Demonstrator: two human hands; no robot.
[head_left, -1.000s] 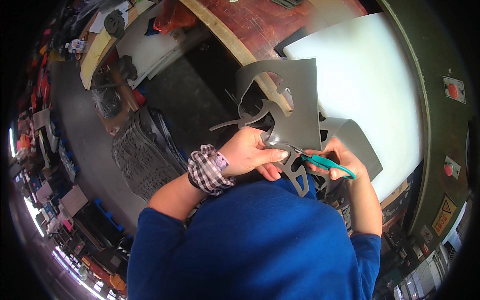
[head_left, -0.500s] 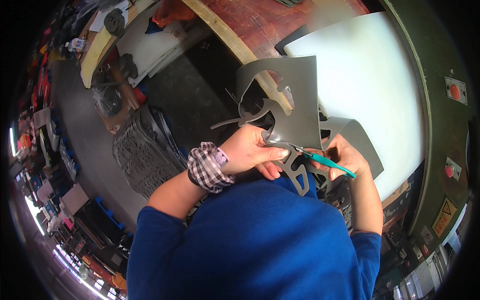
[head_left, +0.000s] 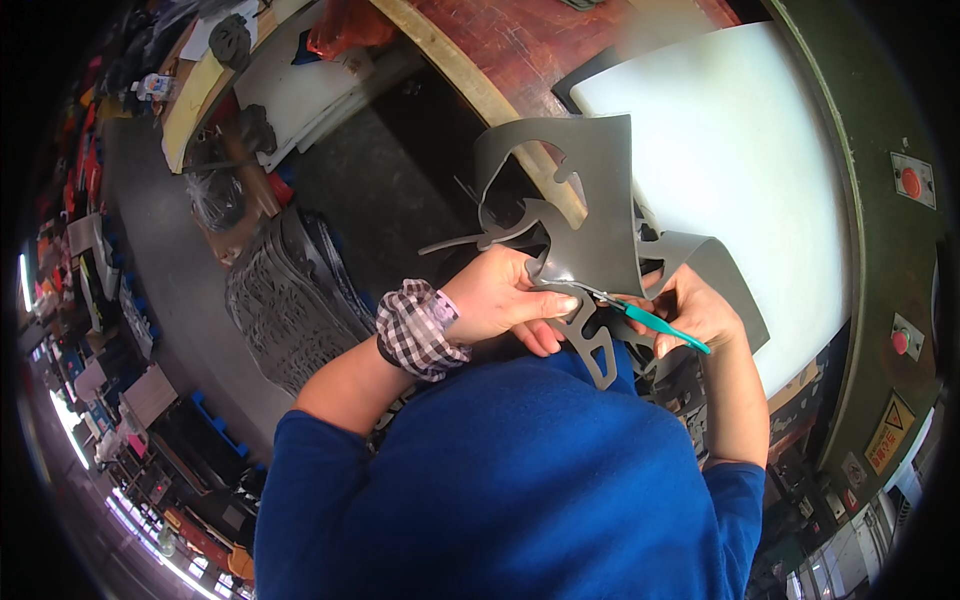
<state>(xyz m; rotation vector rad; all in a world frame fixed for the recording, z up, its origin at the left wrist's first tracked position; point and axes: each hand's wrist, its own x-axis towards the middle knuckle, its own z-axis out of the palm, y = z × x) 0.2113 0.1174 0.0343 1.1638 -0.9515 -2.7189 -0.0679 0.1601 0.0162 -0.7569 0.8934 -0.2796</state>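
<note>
A grey sheet with large cut-outs [head_left: 600, 220], rubbery or foam-like, hangs in front of me, its lower strips reaching toward my blue shirt. My left hand [head_left: 508, 300] pinches a narrow part of it between thumb and fingers. In my right hand [head_left: 695, 310] are scissors with teal handles [head_left: 655, 326]. Their metal blades point left and lie against the sheet, close to my left thumb. The fingers of my right hand are partly hidden behind the sheet and the handles.
A bright white board [head_left: 740, 190] lies to the right, beside a green machine frame with a red button [head_left: 909, 182]. At left stands a stack of dark perforated sheets [head_left: 290, 300]. A wooden edge [head_left: 455, 62] borders a reddish surface at the top.
The scissors and my right hand have shifted very slightly, the handles lying closer together. The sheet has barely moved, and my left hand keeps its pinch.
</note>
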